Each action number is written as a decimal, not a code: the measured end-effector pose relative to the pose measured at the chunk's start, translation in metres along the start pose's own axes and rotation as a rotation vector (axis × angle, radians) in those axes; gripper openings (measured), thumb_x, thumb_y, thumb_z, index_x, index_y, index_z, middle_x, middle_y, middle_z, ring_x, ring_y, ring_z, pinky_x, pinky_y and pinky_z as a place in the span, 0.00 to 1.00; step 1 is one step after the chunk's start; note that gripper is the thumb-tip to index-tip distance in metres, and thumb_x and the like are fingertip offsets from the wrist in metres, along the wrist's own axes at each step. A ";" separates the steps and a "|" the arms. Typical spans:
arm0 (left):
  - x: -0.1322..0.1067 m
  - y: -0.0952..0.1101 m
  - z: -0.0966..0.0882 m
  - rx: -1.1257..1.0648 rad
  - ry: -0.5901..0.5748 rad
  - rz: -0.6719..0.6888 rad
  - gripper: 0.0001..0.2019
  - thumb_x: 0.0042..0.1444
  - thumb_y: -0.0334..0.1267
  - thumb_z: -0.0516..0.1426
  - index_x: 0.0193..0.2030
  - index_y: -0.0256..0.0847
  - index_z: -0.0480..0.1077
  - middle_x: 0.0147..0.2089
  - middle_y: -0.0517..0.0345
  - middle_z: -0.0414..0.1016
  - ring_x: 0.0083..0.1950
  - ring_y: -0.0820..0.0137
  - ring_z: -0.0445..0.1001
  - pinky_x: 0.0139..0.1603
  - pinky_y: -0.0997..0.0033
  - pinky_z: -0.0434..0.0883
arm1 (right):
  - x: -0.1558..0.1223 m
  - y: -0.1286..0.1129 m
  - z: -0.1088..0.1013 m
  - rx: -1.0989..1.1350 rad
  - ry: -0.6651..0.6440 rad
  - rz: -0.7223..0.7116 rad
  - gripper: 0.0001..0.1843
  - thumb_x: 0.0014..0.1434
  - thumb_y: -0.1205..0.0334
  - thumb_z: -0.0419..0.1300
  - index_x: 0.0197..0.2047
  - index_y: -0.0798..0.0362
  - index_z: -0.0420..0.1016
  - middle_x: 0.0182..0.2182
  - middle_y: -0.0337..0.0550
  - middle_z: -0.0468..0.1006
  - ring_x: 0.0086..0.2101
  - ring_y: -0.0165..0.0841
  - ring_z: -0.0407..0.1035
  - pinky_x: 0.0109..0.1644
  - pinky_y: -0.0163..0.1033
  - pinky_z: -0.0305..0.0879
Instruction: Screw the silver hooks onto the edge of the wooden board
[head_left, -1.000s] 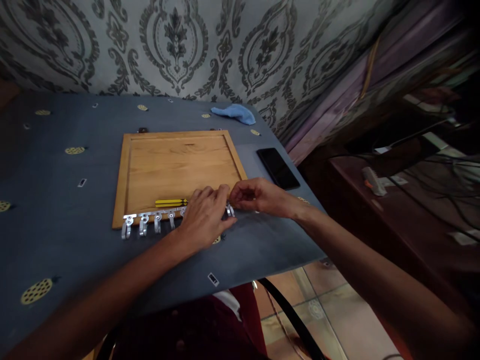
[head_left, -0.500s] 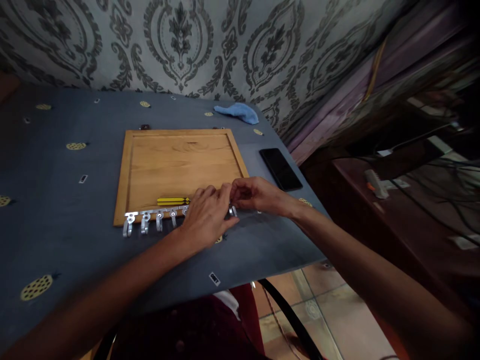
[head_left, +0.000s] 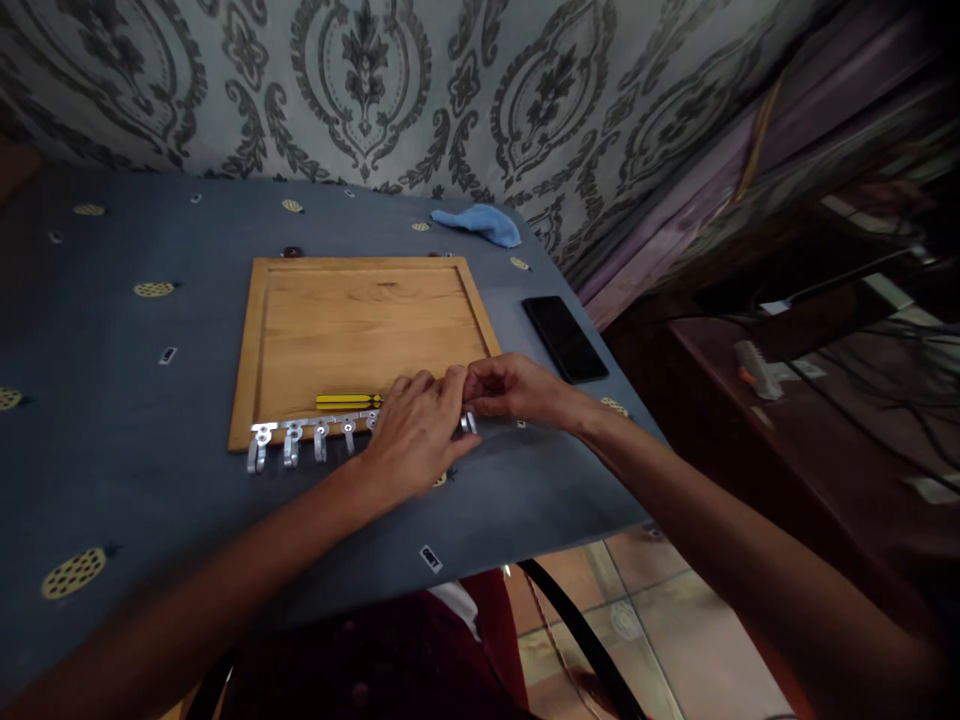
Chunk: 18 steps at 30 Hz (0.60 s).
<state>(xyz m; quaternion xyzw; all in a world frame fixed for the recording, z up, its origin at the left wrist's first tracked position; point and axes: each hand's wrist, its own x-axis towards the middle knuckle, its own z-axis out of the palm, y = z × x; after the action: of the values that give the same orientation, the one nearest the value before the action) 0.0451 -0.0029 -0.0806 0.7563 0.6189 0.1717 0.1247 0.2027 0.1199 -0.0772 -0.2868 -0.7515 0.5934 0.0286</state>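
The left hand (head_left: 416, 430) lies over the metal hook rail (head_left: 308, 426) along the wooden board's (head_left: 367, 330) near edge; the right hand (head_left: 521, 388) curls close beside. Whether either grips anything cannot be told.

dim light; right edge dark, blurred

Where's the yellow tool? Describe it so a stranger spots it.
On the blue-grey tabletop lies a wooden panel. Along its near edge runs a metal hook rail; just beyond lies the yellow tool, its right end hidden by the left hand. Its black-striped yellow sets it apart from the silvery rail.
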 end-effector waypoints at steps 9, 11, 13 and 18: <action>0.001 0.002 -0.004 -0.002 -0.040 -0.024 0.22 0.61 0.45 0.63 0.54 0.39 0.59 0.49 0.48 0.78 0.54 0.54 0.74 0.53 0.56 0.68 | -0.005 0.002 0.004 0.070 0.067 -0.020 0.15 0.53 0.51 0.69 0.31 0.54 0.74 0.23 0.34 0.73 0.24 0.25 0.63 0.27 0.33 0.58; 0.001 0.002 -0.003 -0.002 -0.037 -0.023 0.22 0.61 0.45 0.63 0.54 0.39 0.59 0.49 0.48 0.78 0.54 0.54 0.74 0.54 0.55 0.68 | -0.007 0.004 0.005 0.081 0.092 -0.018 0.16 0.53 0.50 0.70 0.32 0.55 0.75 0.25 0.36 0.75 0.25 0.26 0.65 0.28 0.33 0.59; 0.001 0.001 -0.002 -0.003 -0.026 -0.013 0.23 0.61 0.45 0.63 0.54 0.39 0.59 0.49 0.48 0.78 0.54 0.53 0.74 0.54 0.54 0.69 | -0.011 0.005 0.006 0.086 0.134 -0.034 0.17 0.54 0.49 0.69 0.33 0.55 0.75 0.26 0.38 0.76 0.26 0.27 0.67 0.30 0.34 0.62; -0.001 0.000 -0.001 -0.007 0.014 -0.002 0.25 0.60 0.45 0.64 0.57 0.38 0.59 0.48 0.48 0.78 0.54 0.54 0.75 0.54 0.55 0.69 | -0.019 -0.016 0.009 -0.171 0.483 -0.236 0.13 0.60 0.51 0.65 0.33 0.53 0.77 0.25 0.37 0.75 0.27 0.29 0.67 0.32 0.36 0.62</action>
<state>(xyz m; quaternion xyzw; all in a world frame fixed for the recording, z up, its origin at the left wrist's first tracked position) 0.0442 -0.0037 -0.0798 0.7541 0.6198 0.1791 0.1230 0.2091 0.1007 -0.0599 -0.3317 -0.7986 0.4348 0.2513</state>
